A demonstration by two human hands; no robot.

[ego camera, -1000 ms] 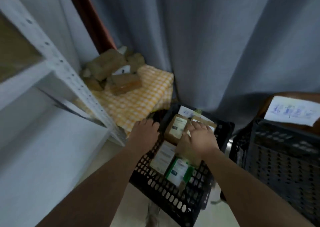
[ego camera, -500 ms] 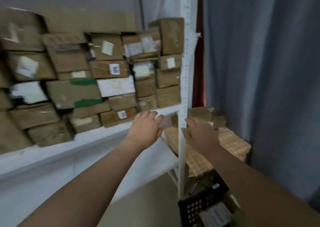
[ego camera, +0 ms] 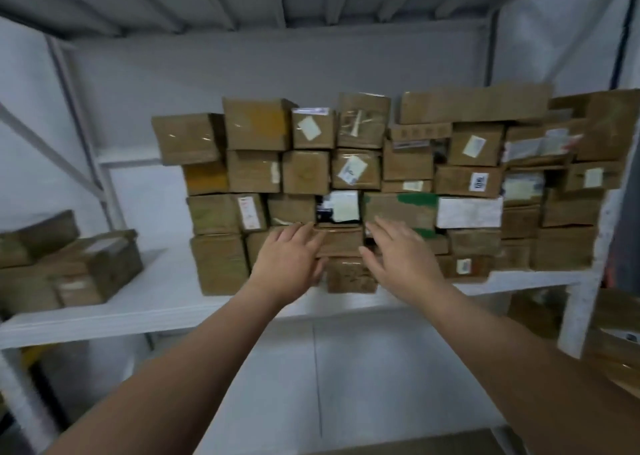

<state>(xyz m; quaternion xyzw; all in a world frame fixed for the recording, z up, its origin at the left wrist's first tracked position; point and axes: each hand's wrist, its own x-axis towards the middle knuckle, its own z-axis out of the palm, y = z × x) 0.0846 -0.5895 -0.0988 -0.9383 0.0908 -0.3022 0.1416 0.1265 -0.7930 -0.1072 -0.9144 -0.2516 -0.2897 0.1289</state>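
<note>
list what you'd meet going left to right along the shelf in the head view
low pile of boxes → bare white shelf board → left hand → brown box between the hands → right hand → white shelf post

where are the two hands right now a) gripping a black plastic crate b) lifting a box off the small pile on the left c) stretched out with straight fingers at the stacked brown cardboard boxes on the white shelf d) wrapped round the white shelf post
c: the left hand and right hand reach, fingers straight and holding nothing, either side of a small brown cardboard box low in the stack of brown cardboard boxes on the white metal shelf.
</note>
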